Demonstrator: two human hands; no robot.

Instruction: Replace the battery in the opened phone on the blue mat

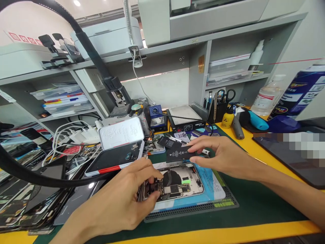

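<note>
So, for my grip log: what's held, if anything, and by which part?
The right hand holds the black battery by its right end. The left hand is at the left end of the opened phone; any grip is unclear.

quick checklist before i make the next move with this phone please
1. Phone lying open, insides exposed: ok, it rests on the blue-and-white pad.
2. Left hand at the phone: ok, thumb and fingers are at its left end.
3. Battery outside the phone: ok, it is just beyond the far edge.
4. Right hand gripping the battery firmly: cannot tell, fingertips are at its right end.
5. Space behind the battery clear: not ok, a black pack lies there.
6. Case closed: not ok, its lid stands open.
</note>
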